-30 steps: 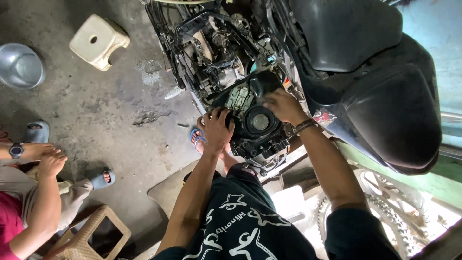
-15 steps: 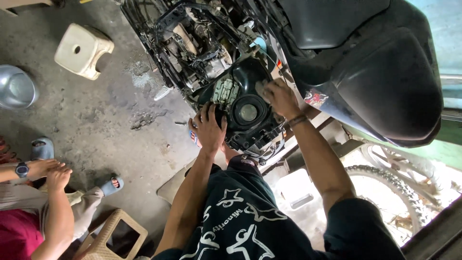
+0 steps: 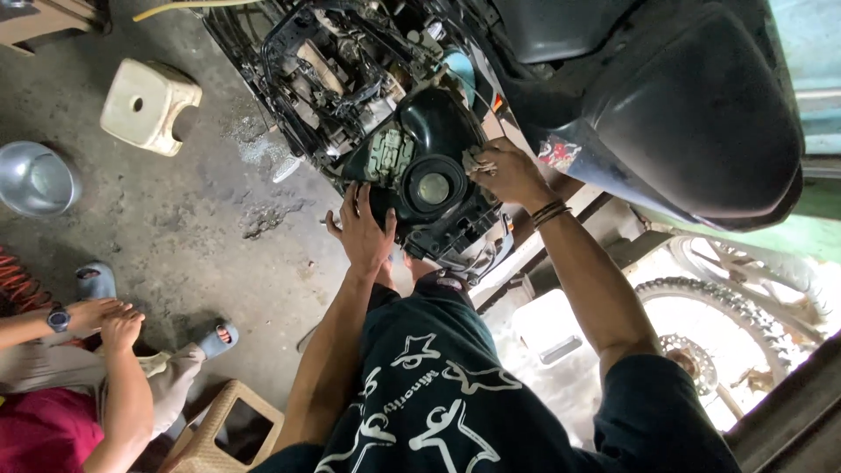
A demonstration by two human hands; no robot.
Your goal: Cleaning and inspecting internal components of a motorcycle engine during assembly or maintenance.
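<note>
A black motorcycle fuel tank (image 3: 434, 131) with a round filler opening (image 3: 433, 187) sits on the stripped frame of a motorcycle (image 3: 350, 79). My left hand (image 3: 361, 229) presses flat against the tank's near left side, fingers spread. My right hand (image 3: 503, 172) grips the tank's right edge with the fingers curled; a band is on that wrist. A black seat and tail section (image 3: 683, 105) rises to the right of the tank.
A white plastic stool (image 3: 149, 105) and a metal bowl (image 3: 35, 180) stand on the concrete floor at left. Another person sits at lower left, hands (image 3: 109, 320) on a knee, beside a tan stool (image 3: 229, 429). A knobby wheel (image 3: 727, 333) lies at right.
The view has shifted, so the tank sits higher in the picture. My left hand has slid up against the tank's side and my right hand stays on its right edge.
</note>
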